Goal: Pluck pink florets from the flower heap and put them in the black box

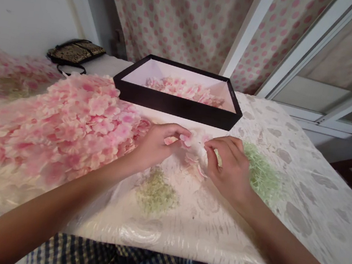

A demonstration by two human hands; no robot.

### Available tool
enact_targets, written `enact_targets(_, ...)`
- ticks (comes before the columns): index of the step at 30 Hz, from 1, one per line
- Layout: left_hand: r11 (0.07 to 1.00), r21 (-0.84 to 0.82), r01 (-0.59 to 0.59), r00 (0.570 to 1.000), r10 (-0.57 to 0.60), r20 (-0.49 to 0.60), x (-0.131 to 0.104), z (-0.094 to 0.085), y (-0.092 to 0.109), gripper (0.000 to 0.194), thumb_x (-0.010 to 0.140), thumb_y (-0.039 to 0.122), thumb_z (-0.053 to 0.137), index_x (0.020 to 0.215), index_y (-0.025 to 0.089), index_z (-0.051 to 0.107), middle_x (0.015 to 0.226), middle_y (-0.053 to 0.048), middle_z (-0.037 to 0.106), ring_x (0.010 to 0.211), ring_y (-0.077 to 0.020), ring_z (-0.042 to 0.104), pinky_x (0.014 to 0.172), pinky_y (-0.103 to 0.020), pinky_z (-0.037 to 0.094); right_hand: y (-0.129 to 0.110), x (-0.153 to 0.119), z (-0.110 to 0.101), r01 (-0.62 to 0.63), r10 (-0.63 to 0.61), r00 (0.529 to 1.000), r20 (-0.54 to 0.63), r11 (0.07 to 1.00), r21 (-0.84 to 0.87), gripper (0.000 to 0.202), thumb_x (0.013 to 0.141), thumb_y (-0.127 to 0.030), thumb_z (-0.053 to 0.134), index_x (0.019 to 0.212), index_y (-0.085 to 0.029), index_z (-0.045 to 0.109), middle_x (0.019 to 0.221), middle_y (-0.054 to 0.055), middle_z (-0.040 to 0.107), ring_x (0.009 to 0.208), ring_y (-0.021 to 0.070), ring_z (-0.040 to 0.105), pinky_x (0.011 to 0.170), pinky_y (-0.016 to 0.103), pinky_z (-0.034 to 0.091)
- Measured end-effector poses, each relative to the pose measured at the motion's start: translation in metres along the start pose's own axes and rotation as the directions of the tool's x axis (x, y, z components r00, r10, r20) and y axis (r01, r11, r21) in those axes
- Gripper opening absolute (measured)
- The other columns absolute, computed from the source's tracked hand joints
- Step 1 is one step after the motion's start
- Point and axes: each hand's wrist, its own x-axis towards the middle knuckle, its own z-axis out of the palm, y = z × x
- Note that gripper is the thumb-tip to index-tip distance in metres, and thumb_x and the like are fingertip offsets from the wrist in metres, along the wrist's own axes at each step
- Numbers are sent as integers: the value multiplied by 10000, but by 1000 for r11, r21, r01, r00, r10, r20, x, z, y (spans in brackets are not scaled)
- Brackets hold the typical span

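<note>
Between the thumb and forefinger of my left hand [159, 142] is a pale pink artificial flower [188, 139]. My right hand [229, 163] is closed in a pinch just to the right of it; what its fingertips grip is too small and blurred to make out. Several loose pale flowers [194, 167] lie on the table below and between the hands. To the left spreads a large heap of pink artificial flowers [89, 126]. A small pile of green stem-like bits [156, 192] lies nearer to me, and a larger light green pile [261, 173] is beyond my right wrist.
Behind my hands stands a black-rimmed open box [174, 101] with pink flowers inside. A patterned bag [76, 51] lies at the back left. The table [300, 216] has a pale leaf-patterned cover, with its front edge close to my lap. A dotted curtain [182, 16] hangs behind.
</note>
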Motion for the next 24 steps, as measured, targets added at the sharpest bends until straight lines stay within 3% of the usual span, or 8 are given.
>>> enact_targets(5, 979, 95, -183, 978, 191, -80, 2, -2, 0, 36, 779, 208, 655, 777, 184, 683, 1042, -57, 631, 1014, -179, 588, 907, -310, 447, 0, 0, 3, 58, -59, 998, -6, 996, -70, 177, 850, -51, 473, 866, -202, 564, 779, 47, 668, 740, 189, 592, 791, 378, 496)
enact_targets(10, 1000, -26, 18, 1000, -18, -12, -1, 1, 5, 93, 828, 241, 603, 843, 155, 634, 824, -35, 676, 786, -145, 645, 733, -256, 493, -4, -1, 2, 151, -149, 988, 27, 977, -148, 182, 834, -28, 478, 868, -191, 550, 751, 55, 657, 706, 186, 598, 882, 406, 495)
enact_targets(14, 986, -110, 122, 992, -120, 25, -3, 6, 4, 161, 841, 233, 583, 981, 153, 576, 819, -34, 695, 742, -142, 678, 715, -244, 512, -10, -4, 2, 136, -128, 990, 61, 980, -148, 194, 848, -38, 454, 867, -199, 561, 778, 60, 652, 723, 188, 591, 887, 420, 491)
enact_targets(20, 991, -122, 62, 991, -46, 125, -4, 10, 0, 116, 850, 234, 560, 943, 164, 562, 912, -44, 696, 859, -153, 680, 758, -246, 524, -17, -7, 6, 197, -145, 969, 201, 943, -267, 235, 876, -52, 413, 779, -184, 580, 682, 48, 611, 650, 173, 550, 905, 409, 458)
enact_targets(24, 991, -122, 51, 988, -32, 152, -5, 11, 0, 111, 840, 219, 557, 934, 160, 559, 888, -43, 695, 856, -150, 673, 760, -244, 512, -17, -6, 6, 261, -189, 955, 229, 902, -343, 225, 879, -57, 433, 764, -159, 598, 681, 58, 615, 641, 175, 531, 901, 394, 441)
